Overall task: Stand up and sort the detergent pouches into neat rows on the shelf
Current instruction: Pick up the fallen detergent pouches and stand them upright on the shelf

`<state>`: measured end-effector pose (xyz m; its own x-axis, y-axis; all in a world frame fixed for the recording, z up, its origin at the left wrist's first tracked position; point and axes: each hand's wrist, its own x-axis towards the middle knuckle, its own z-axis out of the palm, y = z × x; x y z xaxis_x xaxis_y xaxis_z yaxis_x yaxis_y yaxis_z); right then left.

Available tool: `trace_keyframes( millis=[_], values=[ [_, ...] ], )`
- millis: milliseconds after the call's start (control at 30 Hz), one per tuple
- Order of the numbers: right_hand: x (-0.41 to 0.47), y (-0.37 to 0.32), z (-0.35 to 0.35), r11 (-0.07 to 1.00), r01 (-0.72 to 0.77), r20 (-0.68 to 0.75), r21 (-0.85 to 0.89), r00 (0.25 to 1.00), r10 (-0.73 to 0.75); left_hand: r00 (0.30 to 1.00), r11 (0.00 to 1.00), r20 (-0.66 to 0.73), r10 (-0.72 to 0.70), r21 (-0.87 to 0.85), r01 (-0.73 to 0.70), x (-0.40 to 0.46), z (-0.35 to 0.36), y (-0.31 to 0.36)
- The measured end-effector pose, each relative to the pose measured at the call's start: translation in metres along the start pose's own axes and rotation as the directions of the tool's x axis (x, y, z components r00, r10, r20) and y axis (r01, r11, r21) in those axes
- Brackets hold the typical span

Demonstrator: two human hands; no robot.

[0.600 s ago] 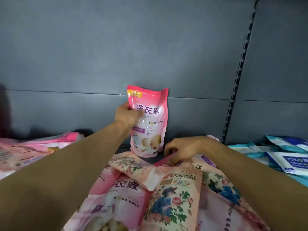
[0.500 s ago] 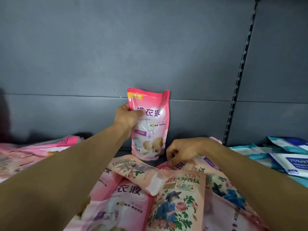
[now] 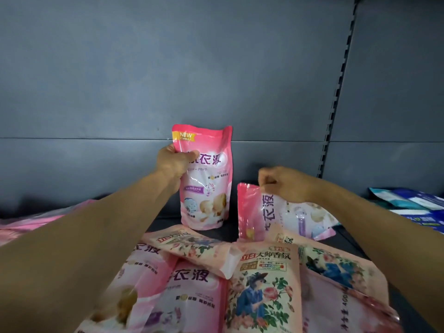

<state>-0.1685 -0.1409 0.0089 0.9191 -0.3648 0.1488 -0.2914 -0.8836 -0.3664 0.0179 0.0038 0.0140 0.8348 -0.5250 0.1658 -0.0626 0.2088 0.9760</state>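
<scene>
At twelve o'clock, left hand (image 3: 173, 162) grips one upright pouch (image 3: 206, 188); right hand (image 3: 282, 183) pinches a second pouch (image 3: 254, 212); the pile (image 3: 240, 272) at six o'clock remains unsorted.

Pink pouches (image 3: 204, 179), floral peach pouches (image 3: 262, 292), grey shelf back panel (image 3: 168, 68)
</scene>
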Motion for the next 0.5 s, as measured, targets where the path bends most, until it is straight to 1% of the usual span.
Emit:
trace_keyframes(
  millis=[67, 100, 167, 233, 267, 300, 333, 367, 400, 433, 467, 500],
  values=[
    [-0.003, 0.005, -0.009, 0.997, -0.071, -0.171, 0.008, 0.983, 0.071, 1.000, 1.000, -0.010, -0.008, 0.024, 0.008, 0.002, 0.001, 0.000],
    [-0.004, 0.007, -0.014, 0.995, -0.097, -0.272, 0.019, 0.957, 0.099, 1.000, 0.999, -0.015, -0.007, 0.043, 0.007, 0.002, 0.002, 0.000],
    [-0.006, 0.008, -0.021, 0.988, -0.116, -0.443, 0.105, 0.884, 0.151, 1.000, 0.994, -0.027, 0.000, 0.109, 0.003, 0.001, 0.002, 0.000],
    [-0.007, 0.006, -0.024, 0.967, -0.108, -0.535, 0.232, 0.816, 0.220, 0.996, 0.973, -0.062, 0.057, 0.229, -0.042, -0.002, 0.000, 0.002],
    [-0.006, 0.004, -0.023, 0.948, -0.105, -0.555, 0.301, 0.789, 0.263, 0.988, 0.942, -0.089, 0.124, 0.323, -0.089, -0.004, -0.001, 0.003],
    [-0.004, 0.002, -0.021, 0.924, -0.103, -0.563, 0.368, 0.766, 0.310, 0.968, 0.888, -0.111, 0.226, 0.432, -0.158, -0.008, -0.003, 0.005],
    [-0.003, 0.000, -0.017, 0.898, -0.097, -0.565, 0.428, 0.747, 0.350, 0.923, 0.800, -0.111, 0.368, 0.544, -0.254, -0.014, -0.005, 0.007],
    [-0.001, -0.003, -0.014, 0.877, -0.091, -0.561, 0.471, 0.737, 0.378, 0.850, 0.675, -0.078, 0.522, 0.646, -0.355, -0.021, -0.006, 0.009],
    [0.001, -0.005, -0.011, 0.867, -0.090, -0.557, 0.490, 0.733, 0.390, 0.757, 0.531, -0.017, 0.653, 0.723, -0.442, -0.030, -0.007, 0.012],
    [0.001, -0.006, -0.009, 0.867, -0.091, -0.556, 0.490, 0.733, 0.392, 0.667, 0.401, 0.060, 0.743, 0.758, -0.514, -0.039, -0.005, 0.016],
    [0.000, -0.006, -0.008, 0.870, -0.088, -0.559, 0.485, 0.734, 0.386, 0.591, 0.293, 0.145, 0.793, 0.759, -0.581, -0.047, -0.003, 0.018],
    [-0.002, -0.006, -0.008, 0.869, -0.082, -0.561, 0.488, 0.733, 0.385, 0.529, 0.202, 0.245, 0.812, 0.733, -0.650, -0.055, 0.001, 0.021]
  ],
)
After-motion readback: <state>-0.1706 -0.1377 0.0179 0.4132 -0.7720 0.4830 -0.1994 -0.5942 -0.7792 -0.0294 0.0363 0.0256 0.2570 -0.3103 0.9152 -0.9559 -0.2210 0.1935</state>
